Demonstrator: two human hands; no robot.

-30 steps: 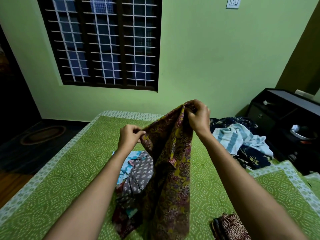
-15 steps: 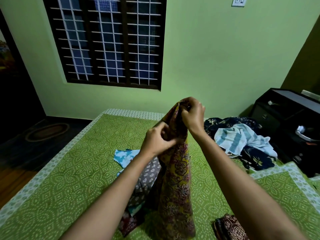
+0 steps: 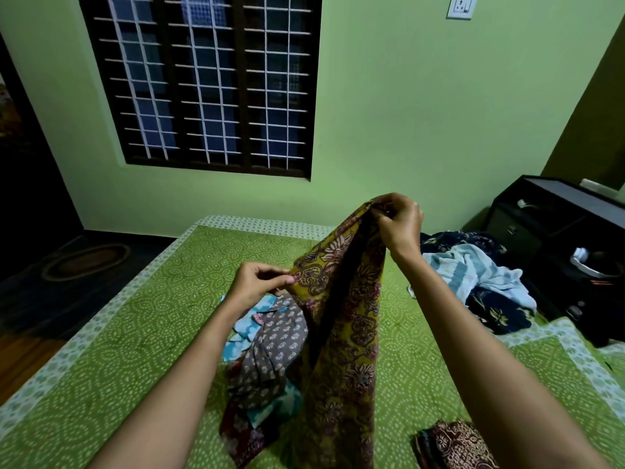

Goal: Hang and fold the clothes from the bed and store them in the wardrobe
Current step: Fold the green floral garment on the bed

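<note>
Spread wider now, printed cloth (image 3: 350, 336) partly hides grey top (image 3: 274, 346).

The left hand (image 3: 258, 286) is pulled back out leftward, so the mustard-yellow printed cotton garment (image 3: 341, 319) gets spread open again.

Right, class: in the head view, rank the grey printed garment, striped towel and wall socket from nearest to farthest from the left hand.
1. Grey printed garment: just below the left hand.
2. Striped towel: right side of bed.
3. Wall socket: high on far wall.
</note>
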